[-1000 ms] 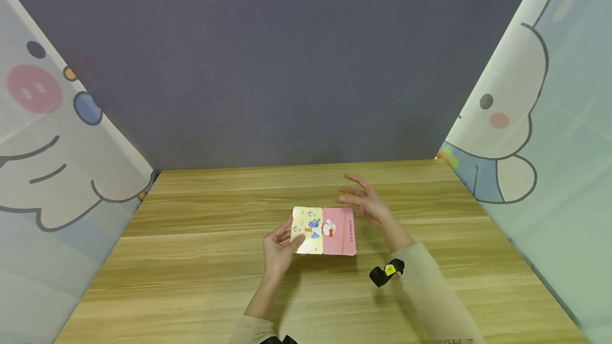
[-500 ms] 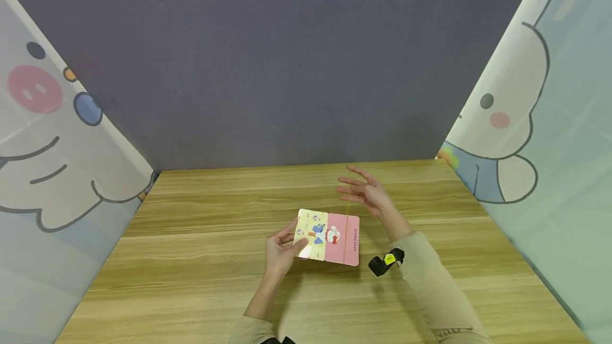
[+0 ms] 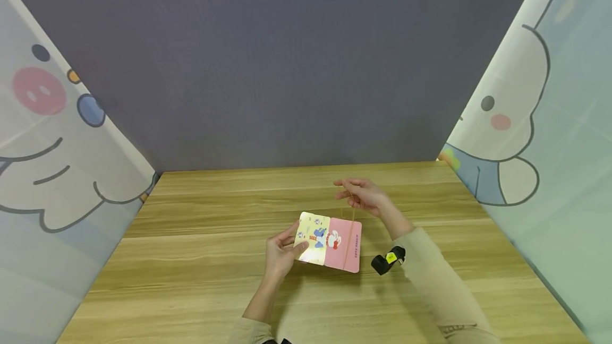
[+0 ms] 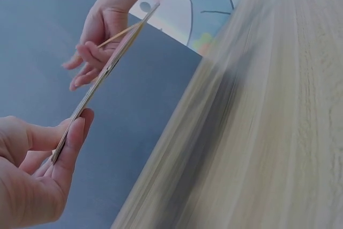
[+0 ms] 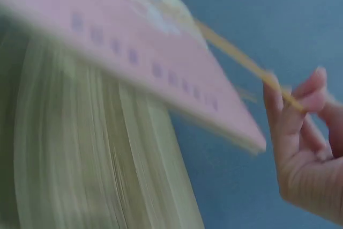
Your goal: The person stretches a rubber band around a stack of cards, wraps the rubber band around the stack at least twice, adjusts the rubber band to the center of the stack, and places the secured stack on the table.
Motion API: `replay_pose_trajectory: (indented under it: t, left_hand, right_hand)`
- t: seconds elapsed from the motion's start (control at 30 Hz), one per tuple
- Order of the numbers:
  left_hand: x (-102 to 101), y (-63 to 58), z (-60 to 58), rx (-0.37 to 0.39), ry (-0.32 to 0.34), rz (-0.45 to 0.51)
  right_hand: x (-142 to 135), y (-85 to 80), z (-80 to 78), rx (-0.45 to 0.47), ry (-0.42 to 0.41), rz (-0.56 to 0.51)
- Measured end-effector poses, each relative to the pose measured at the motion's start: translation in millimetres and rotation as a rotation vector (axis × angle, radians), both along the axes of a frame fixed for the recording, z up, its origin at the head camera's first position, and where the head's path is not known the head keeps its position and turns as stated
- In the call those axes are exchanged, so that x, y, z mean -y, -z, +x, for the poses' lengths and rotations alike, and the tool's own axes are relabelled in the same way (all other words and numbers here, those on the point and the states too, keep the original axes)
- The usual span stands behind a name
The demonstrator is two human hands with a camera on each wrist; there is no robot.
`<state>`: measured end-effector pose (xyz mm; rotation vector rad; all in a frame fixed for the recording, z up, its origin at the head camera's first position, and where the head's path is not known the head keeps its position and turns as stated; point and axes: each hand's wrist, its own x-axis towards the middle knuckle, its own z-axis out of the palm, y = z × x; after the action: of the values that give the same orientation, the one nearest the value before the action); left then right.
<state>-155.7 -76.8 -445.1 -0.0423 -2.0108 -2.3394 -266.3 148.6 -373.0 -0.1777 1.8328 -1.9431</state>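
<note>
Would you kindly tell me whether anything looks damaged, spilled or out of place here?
Nothing looks spilled or visibly damaged. Only the elastic band stands out: the right hand holds part of it stretched away from the booklet, so it isn't lying flat.

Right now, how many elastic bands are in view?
1: the elastic band crosses the pink half of the cartoon booklet and stretches to the right hand. Others may hide behind the booklet.

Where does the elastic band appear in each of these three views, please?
Head: the elastic band lies below and right of centre, running across the booklet to the right hand.
Left wrist: elastic band in the upper left.
Right wrist: elastic band right of centre, slanting down rightward.
Shared landmark: the right hand, holding it.
</note>
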Motion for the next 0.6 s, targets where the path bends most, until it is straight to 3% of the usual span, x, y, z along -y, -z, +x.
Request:
replay_pose_trajectory:
  t: [0.1,0.27,0.47,0.6]
  left_hand:
    - [3,-0.5,0.2,0.003,0.041,-0.011]
    - [11,-3.1,-2.0,0.016,0.102,-0.017]
    - [20,-6.3,-4.7,0.016,0.18,-0.054]
    - [23,-7.8,-6.6,0.02,0.226,-0.042]
  right_hand:
    - [-2,-0.1,-2.7,-0.098,-0.143,0.077]
    - [-7,-2.2,-7.6,-0.364,-0.331,0.216]
    - [-11,-6.7,-11.8,-0.688,-0.511,0.283]
    - [-9,-11.8,-9.1,-0.93,-0.584,0.414]
